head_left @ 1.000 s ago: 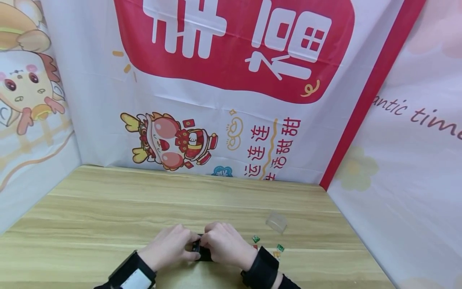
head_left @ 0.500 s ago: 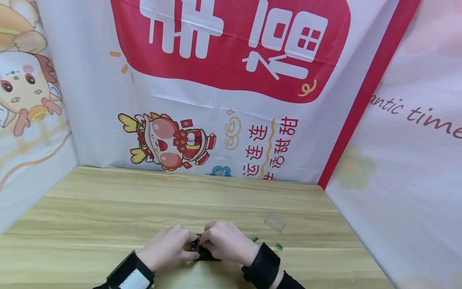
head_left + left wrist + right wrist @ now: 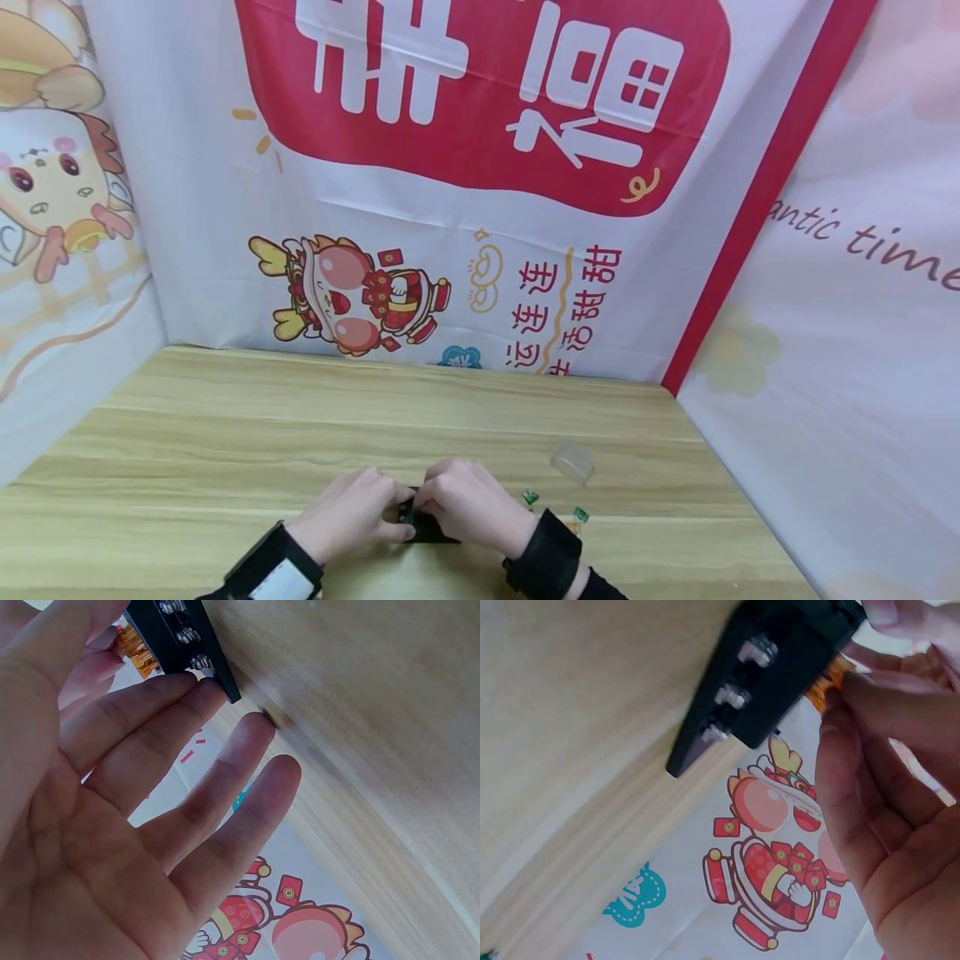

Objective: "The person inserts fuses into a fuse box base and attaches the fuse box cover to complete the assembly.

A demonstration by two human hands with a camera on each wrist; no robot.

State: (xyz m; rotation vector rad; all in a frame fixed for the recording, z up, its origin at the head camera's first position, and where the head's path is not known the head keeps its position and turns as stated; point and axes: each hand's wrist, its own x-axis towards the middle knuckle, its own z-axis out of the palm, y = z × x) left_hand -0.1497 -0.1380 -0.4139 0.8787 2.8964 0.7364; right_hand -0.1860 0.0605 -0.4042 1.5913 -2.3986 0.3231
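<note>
A small black block (image 3: 433,531) on a flat black base stands low on the table, with metal, screw-like parts along its side in both wrist views. My left hand (image 3: 356,510) holds its left end between thumb and fingers. In the left wrist view two fingertips touch the base's edge, while the other two fingers stretch out free. Bent over the top is my right hand (image 3: 471,505), thumb and forefinger pinching a small orange piece (image 3: 826,688) against the block's far side. Fingers partly hide that piece.
To the right lie small green pieces (image 3: 581,514) and an orange one (image 3: 574,527), close by the right wristband (image 3: 546,557). A clear plastic box or lid (image 3: 572,462) sits behind them. Printed cloth (image 3: 420,200) walls the wooden table (image 3: 262,417) at the back and sides.
The right hand has shifted slightly, and more of the black base shows beneath it. A red piece beside the right wrist is now mostly hidden. The left hand keeps its hold.
</note>
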